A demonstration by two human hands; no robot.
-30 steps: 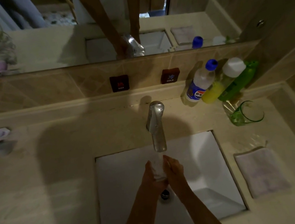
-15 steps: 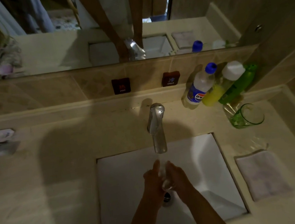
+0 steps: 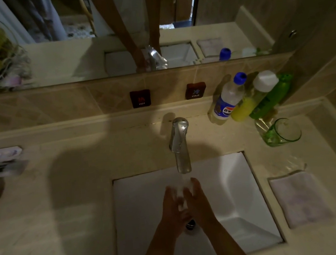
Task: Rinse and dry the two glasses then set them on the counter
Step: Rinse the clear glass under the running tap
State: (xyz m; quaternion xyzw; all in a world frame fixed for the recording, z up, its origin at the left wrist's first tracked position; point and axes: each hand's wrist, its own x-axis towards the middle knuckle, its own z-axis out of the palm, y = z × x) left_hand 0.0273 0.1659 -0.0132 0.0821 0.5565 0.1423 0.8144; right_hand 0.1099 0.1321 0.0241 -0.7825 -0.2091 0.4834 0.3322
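Glass [image 3: 181,197] between both hands' grip (blurred) — under faucet [image 3: 179,145].

Two bare forearms rise from the bottom centre of the frame, without sleeves, watch or rings. The left hand [image 3: 173,205] and right hand [image 3: 198,201] are ungloved, their fingertips motion-blurred.

- dim room, low light, heavy shadows on the beige stone surface [image 3: 66,201]
- white rectangular sink [image 3: 232,183] sunk into it, chrome faucet [image 3: 179,145] behind
- tan tiled backsplash [image 3: 55,104] with HOT tag [image 3: 140,98] and COLD tag [image 3: 195,90]
- wide mirror [image 3: 61,60] above
- tan tiled wall [image 3: 324,36] at right
- three bottles [image 3: 249,97] in the back right corner
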